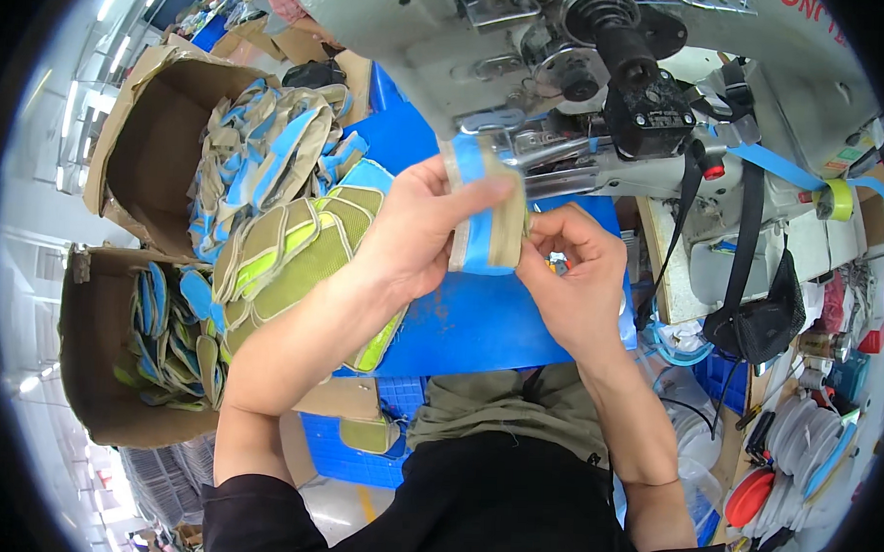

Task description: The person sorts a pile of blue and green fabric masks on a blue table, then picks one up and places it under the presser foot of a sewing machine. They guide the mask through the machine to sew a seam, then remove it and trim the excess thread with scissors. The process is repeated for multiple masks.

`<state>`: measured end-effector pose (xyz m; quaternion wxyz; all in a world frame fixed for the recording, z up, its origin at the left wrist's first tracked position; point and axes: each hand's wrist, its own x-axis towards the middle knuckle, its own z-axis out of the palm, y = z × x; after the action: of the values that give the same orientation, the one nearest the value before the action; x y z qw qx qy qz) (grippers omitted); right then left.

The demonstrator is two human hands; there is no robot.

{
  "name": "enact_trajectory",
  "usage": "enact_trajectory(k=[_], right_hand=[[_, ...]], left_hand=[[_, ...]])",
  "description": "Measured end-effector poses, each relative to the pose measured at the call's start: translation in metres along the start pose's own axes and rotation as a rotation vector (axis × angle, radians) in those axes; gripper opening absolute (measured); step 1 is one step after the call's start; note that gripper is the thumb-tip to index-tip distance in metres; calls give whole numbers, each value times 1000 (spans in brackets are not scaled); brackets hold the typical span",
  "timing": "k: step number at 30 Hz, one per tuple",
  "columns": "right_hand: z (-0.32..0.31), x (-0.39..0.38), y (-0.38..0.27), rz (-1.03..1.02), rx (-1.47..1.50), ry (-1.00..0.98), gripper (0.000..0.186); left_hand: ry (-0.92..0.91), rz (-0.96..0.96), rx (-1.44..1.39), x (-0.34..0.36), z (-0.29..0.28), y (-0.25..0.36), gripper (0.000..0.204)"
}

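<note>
In my left hand [419, 227], a tan fabric piece with a blue stripe [477, 242] is gripped near the sewing machine head [642, 118], my thumb across its face. My right hand [569, 271] has its fingers curled and pinched at the piece's lower right edge. The piece is partly blurred and hides some of my left fingers. Olive and neon-yellow mesh pieces with pale trim [296, 261] lie piled on the blue table [460, 325] beside my left forearm.
At the left stand two cardboard boxes [108, 362], the lower holding several finished pieces. A heap of blue-and-tan pieces [261, 163] lies behind. Black straps [745, 248] and a mesh pouch [772, 317] hang at right, above spools and clutter [815, 454]. A blue tape [772, 163] runs to the machine.
</note>
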<state>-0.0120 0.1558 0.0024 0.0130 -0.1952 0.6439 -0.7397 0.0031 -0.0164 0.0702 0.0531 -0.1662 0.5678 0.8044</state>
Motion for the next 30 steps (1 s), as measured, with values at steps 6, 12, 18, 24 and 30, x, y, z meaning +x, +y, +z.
enact_trajectory(k=[6, 12, 18, 24, 30], right_hand=[[8, 15, 1, -14, -42, 71, 14], [0, 12, 14, -104, -43, 57, 24], [-12, 6, 30, -97, 206, 27, 21], [-12, -1, 32, -100, 256, 35, 21], [-9, -3, 23, -191, -76, 57, 23]], left_hand=[[-55, 70, 4, 7, -6, 6, 24], [-92, 245, 247, -9, -12, -3, 26], [-104, 379, 395, -1, -24, -3, 27], [-122, 336, 381, -1, -27, -4, 27], [-112, 252, 373, -2, -28, -5, 26]])
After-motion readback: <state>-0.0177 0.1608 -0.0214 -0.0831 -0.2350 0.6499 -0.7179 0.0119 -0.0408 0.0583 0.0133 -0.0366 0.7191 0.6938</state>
